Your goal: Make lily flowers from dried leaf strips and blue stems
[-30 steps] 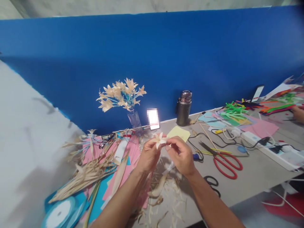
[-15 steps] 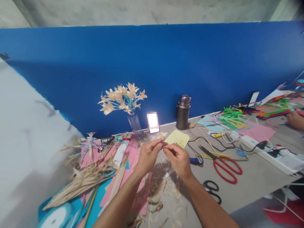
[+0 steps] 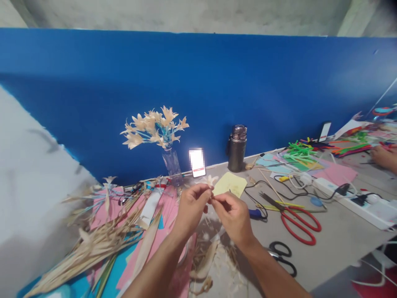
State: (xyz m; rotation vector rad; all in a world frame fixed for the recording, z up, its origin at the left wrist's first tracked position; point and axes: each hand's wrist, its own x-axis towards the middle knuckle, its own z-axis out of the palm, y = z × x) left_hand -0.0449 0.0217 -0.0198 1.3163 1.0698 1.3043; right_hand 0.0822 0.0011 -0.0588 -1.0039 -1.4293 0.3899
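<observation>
My left hand (image 3: 191, 207) and my right hand (image 3: 233, 215) meet over the table's middle, fingertips pinched together on a small cream leaf flower (image 3: 210, 181) that pokes up above them. Both hands are closed on it. Below the hands lie dry leaf scraps (image 3: 214, 256). Behind stands a clear vase (image 3: 172, 164) with a bunch of finished cream flowers (image 3: 154, 126).
Dry palm strips (image 3: 93, 244) and pink paper (image 3: 167, 215) lie at the left. Red scissors (image 3: 297, 217), black scissors (image 3: 283, 256), a steel flask (image 3: 237, 148), a phone (image 3: 197, 163), a yellow card (image 3: 230, 184), cables and a power strip (image 3: 356, 196) sit to the right. Another person's hand (image 3: 383, 157) is far right.
The flower dropped lower between my fingertips and my hands drew closer together; the view shifted slightly.
</observation>
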